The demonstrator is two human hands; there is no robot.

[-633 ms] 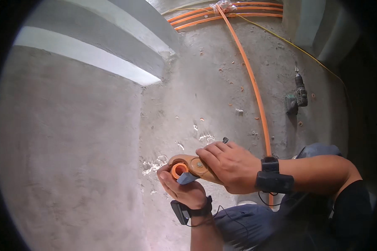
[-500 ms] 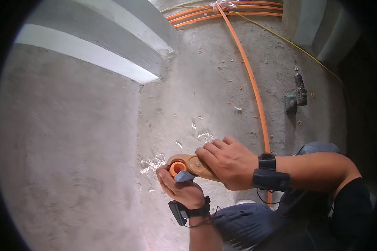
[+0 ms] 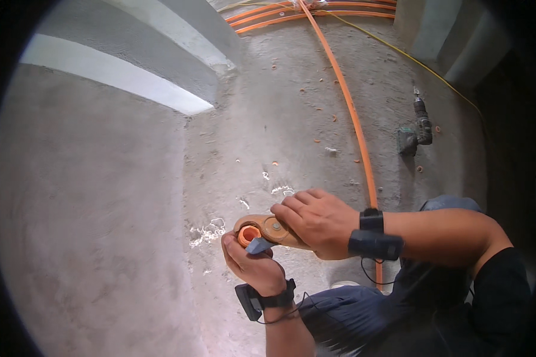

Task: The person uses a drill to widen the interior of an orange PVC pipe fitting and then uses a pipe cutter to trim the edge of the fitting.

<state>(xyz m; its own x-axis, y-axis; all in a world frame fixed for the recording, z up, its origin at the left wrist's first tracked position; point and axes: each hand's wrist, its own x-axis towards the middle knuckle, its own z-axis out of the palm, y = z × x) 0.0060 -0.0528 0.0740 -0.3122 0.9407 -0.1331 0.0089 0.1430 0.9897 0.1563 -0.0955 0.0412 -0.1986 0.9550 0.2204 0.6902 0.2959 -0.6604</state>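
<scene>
A brown-orange pipe cutter (image 3: 284, 231) with a round pivot and a grey-blue blade (image 3: 258, 245) is in my right hand (image 3: 324, 223), whose fingers wrap round its handles. The cutter's curved jaw goes round the open end of an orange plastic pipe (image 3: 242, 241), which faces up, and the blade lies across the near side of its rim. My left hand (image 3: 253, 268) is closed round the pipe from below and the left, thumb and fingers pressed to its side. The rest of this pipe is hidden beneath the hand.
A long orange pipe (image 3: 352, 113) runs across the concrete floor past my right wrist. A cordless drill (image 3: 423, 126) lies at the right. White shavings (image 3: 208, 231) and orange cut rings are scattered about. More orange pipes (image 3: 268, 24) and a yellow cable (image 3: 387, 50) lie at the back.
The whole view has shifted slightly, so floor and walls sit a little further left and up. Both hands keep the same hold on the cutter and the pipe.
</scene>
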